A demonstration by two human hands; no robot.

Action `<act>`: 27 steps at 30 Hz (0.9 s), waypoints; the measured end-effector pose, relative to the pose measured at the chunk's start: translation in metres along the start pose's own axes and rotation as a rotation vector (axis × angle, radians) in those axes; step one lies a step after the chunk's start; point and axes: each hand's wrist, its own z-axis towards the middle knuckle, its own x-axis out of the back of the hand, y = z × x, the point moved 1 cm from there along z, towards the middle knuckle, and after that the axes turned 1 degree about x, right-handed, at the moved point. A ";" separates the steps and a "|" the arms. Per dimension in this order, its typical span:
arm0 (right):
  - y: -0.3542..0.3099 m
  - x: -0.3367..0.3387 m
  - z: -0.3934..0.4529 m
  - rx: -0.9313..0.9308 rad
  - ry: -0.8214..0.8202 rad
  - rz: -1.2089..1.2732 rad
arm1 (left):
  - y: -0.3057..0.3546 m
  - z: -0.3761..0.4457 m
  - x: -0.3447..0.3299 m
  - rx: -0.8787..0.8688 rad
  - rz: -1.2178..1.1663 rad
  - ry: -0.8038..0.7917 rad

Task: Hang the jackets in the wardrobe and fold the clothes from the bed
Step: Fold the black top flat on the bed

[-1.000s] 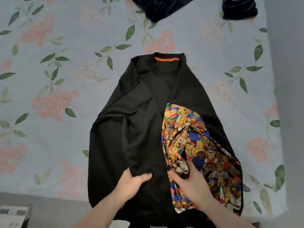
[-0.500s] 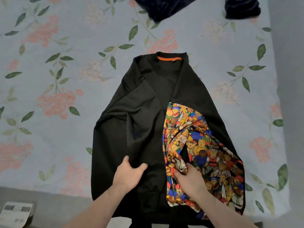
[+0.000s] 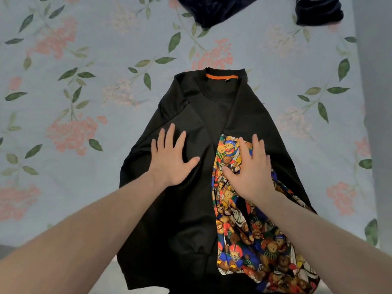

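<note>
A black jacket (image 3: 186, 213) with an orange neck tab lies spread on the floral bedsheet (image 3: 84, 115), collar away from me. Its right front panel is turned back, showing a colourful teddy-bear lining (image 3: 244, 240). My left hand (image 3: 171, 158) lies flat with spread fingers on the black left front panel. Flat on the upper part of the bear lining is my right hand (image 3: 252, 168), fingers straight. Neither hand grips any cloth.
Two dark navy garments lie at the bed's far edge, one at top centre (image 3: 214, 9), one folded at top right (image 3: 318, 9). A grey wall (image 3: 375, 102) runs along the bed's right side. The bed's near edge is under my forearms.
Both hands let go of the cloth near the jacket's hem and moved up toward its chest, now lying flat and spread. The view has come closer to the jacket.
</note>
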 end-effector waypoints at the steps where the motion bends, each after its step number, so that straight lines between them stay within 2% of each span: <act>1: 0.002 -0.005 0.009 -0.029 -0.076 -0.065 | -0.001 0.006 -0.007 0.017 0.029 -0.083; 3: 0.010 -0.016 0.019 -0.070 -0.215 -0.149 | 0.000 0.016 -0.021 0.081 0.041 -0.213; 5: 0.016 -0.027 0.024 -0.084 -0.317 -0.183 | 0.003 0.022 -0.034 0.119 0.075 -0.271; 11: 0.017 -0.045 0.037 -0.128 -0.457 -0.271 | 0.010 0.037 -0.053 0.176 0.175 -0.376; 19: 0.011 -0.057 0.051 -0.225 -0.519 -0.327 | 0.013 0.048 -0.063 0.242 0.183 -0.420; 27: 0.011 -0.055 0.052 -0.212 -0.522 -0.335 | 0.015 0.050 -0.058 0.244 0.195 -0.452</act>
